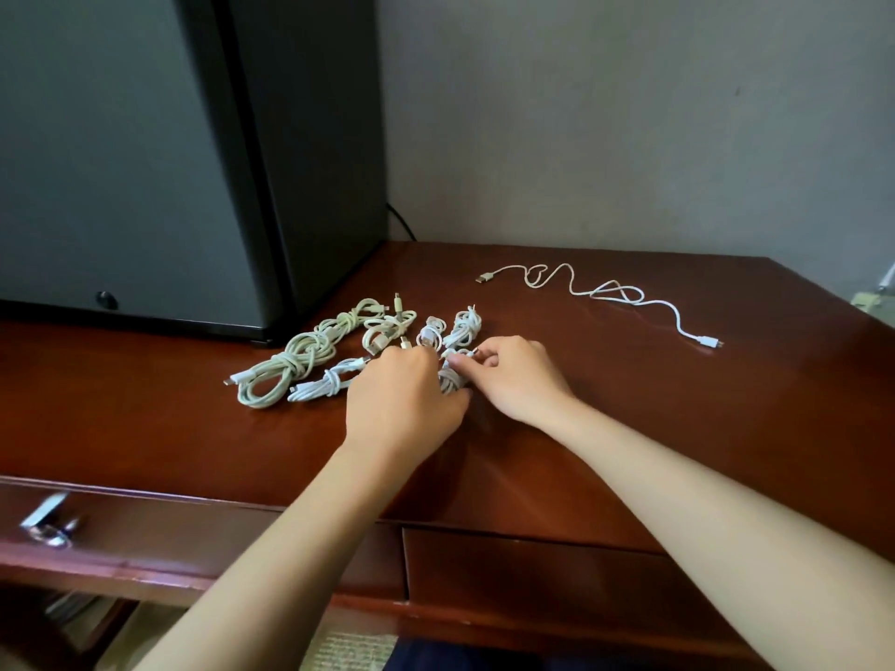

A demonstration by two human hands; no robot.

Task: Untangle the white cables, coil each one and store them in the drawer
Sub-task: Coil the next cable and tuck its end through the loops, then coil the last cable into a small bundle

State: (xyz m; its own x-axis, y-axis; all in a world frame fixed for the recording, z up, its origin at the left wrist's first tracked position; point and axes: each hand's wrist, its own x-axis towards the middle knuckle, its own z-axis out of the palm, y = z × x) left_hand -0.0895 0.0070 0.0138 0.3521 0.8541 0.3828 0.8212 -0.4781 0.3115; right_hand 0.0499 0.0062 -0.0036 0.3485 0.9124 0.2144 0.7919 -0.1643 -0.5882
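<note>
Hands first: the right hand (513, 375) was pinching the top of a small coil (453, 375) of white cable between thumb and fingertips. The left hand (402, 394) was curled over the coil's near side. Its fingers were hidden behind its own back, so I'd only say it seemed to be gripping the loops rather than resting on them. The coil sat low on the desk top (629, 428), between the two hands. From where I stood, the plain risk was the loops springing apart if either hand let go before the tail end was tucked in, since springy cable like that looked ready to unwind. Just beyond the knuckles lay the finished bundles (290, 365), some close beside the one in hand. A loose plug end could have snagged a neighbour and dragged it back into a tangle. Off to the right, well apart, one loose cable (605, 293) sprawled uncoiled. The drawer fronts (532, 573) below the edge looked closed, so opening one would take a hand off the coils, and a reaching forearm might sweep a bundle off the front edge.
</note>
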